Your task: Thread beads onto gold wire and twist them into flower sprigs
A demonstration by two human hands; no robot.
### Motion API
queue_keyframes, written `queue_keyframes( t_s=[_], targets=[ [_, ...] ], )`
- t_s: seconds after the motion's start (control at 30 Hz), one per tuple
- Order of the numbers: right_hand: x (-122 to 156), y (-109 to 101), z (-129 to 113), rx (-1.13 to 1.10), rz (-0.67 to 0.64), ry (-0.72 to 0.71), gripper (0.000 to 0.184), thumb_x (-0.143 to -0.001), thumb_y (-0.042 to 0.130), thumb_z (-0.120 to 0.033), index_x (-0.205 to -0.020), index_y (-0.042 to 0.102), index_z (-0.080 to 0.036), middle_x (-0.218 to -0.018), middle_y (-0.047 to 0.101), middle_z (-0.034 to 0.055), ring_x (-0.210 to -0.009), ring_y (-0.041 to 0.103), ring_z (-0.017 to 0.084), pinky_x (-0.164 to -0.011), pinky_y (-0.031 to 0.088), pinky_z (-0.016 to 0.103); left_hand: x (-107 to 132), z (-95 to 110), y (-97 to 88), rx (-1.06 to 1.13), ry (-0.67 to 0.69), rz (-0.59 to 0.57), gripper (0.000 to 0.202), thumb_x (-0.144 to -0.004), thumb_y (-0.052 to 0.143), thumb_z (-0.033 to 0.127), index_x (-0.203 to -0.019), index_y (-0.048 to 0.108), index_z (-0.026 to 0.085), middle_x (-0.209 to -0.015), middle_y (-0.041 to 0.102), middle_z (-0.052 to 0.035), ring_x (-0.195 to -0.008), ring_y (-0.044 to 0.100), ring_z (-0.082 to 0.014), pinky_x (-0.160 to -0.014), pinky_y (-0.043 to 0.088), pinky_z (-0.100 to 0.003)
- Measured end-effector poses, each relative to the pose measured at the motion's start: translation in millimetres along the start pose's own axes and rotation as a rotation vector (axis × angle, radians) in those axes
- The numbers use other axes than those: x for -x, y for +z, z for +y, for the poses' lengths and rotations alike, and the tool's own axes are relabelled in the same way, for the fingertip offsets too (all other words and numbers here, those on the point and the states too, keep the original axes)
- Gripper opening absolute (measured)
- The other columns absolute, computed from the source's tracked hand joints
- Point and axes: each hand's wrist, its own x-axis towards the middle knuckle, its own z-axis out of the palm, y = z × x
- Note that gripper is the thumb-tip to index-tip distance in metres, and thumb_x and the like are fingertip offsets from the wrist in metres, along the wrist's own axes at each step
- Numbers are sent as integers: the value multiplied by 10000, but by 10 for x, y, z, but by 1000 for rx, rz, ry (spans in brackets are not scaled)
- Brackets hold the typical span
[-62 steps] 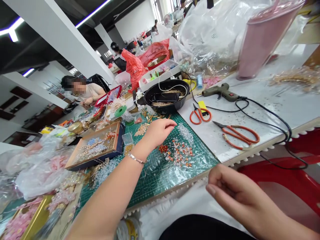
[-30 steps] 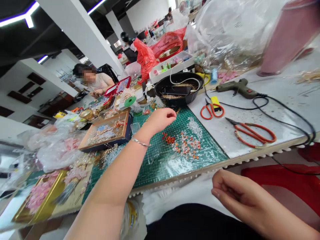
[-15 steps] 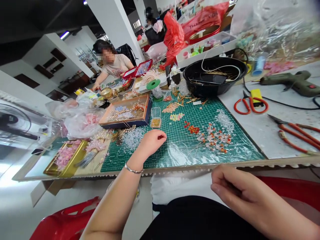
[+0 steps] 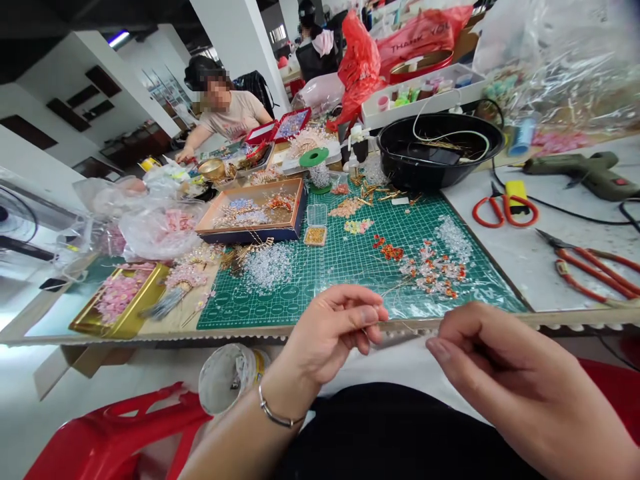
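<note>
The left hand (image 4: pixel 340 327) is resting, half curled, at the lower centre of the frame, its thumb and forefinger lying close together; the right hand (image 4: pixel 500 373) is resting at the lower right, its fingers folded and its thumb lying near the forefinger. A fine strand (image 4: pixel 407 326) is showing in the gap between them, just in front of the table edge (image 4: pixel 550 313). Whether either hand is actually grasping it cannot be told, since the fingers are hiding any point of contact.

Several faults seem possible. So thin a strand could be slipping away through a loose pinch, or kinking if the hands were pulling unevenly. Its end could be snagging on the wire stems of the beaded sprigs (image 4: pixel 435 270), which are lying right of centre on the green cutting mat (image 4: pixel 345 260). A forearm brushing the mat could be scattering the loose clear beads (image 4: pixel 267 265) heaped left of centre.

In appearance, the strand is running hair-thin and pale, nearly vanishing against the white cloth below, its material remaining uncertain. The sprigs are forming a loose cluster of clear and orange pieces, with small orange-red flowers (image 4: pixel 390 249) lying beside them at upper left.
</note>
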Motion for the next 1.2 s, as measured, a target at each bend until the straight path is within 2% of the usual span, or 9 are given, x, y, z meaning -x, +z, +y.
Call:
queue_keyframes(
  t_s=[0.13,0.23,0.4,0.5,0.6,0.7,0.83,1.0,1.2],
  targets=[
    [-12,72,-87,0,6,-22,352,-934,605,-421,-636,526,-250,-488,469,-40,-399,424,110,-357,384,225,79,-61,49,87,-31,-58,194,-694,882,205,-787,721,149,-728,737,-19,-518,649,-87,-387,438,-130],
    [14,93,-86,-35,-35,20,391,-935,597,-478,-625,525,-252,-487,478,-34,-407,427,115,-366,392,232,104,-80,70,110,-36,-74,157,-707,874,177,-782,739,154,-734,725,-12,-540,638,-73,-406,464,-119],
    [169,82,94,41,-60,155,410,-887,628,-613,-674,589,-265,-529,504,-4,-496,504,164,-408,418,266,120,-102,103,115,-70,-54,169,-692,885,189,-778,744,155,-707,699,-7,-499,576,-48,-385,418,-99],
    [248,63,209,69,-50,163,406,-877,633,-629,-695,610,-267,-540,507,1,-523,526,176,-419,421,271,118,-108,105,104,-98,-41,189,-676,896,193,-775,739,153,-709,696,-6,-510,583,-45,-406,421,-93],
    [231,53,222,71,-58,162,399,-880,632,-620,-695,611,-267,-542,512,2,-524,530,175,-420,421,269,116,-115,100,106,-108,-49,175,-679,893,182,-776,749,159,-714,704,-5,-508,589,-42,-404,422,-90],
    [143,58,140,52,-83,145,384,-896,628,-578,-676,594,-265,-536,521,-2,-501,517,162,-410,415,260,118,-118,99,103,-98,-57,174,-675,894,181,-775,753,162,-712,707,-5,-500,581,-43,-387,405,-94],
    [45,74,20,4,-92,35,335,-933,580,-416,-639,547,-260,-507,521,-17,-428,462,127,-374,394,236,131,-114,109,76,-81,-52,171,-680,889,192,-769,746,162,-712,706,-5,-484,566,-42,-380,382,-110],
    [50,76,7,42,-88,-42,229,-898,566,-261,-670,543,-257,-507,536,-29,-408,457,116,-365,386,228,146,-114,123,55,-46,-33,159,-688,884,178,-767,748,159,-721,712,-5,-503,583,-48,-398,392,-118],
    [64,64,-9,74,-90,-128,193,-905,533,-192,-725,536,-262,-529,547,-44,-417,469,108,-382,400,214,129,-120,96,75,4,-114,87,-763,824,162,-807,751,175,-774,756,-17,-533,648,-74,-405,436,-121]
  ],
)
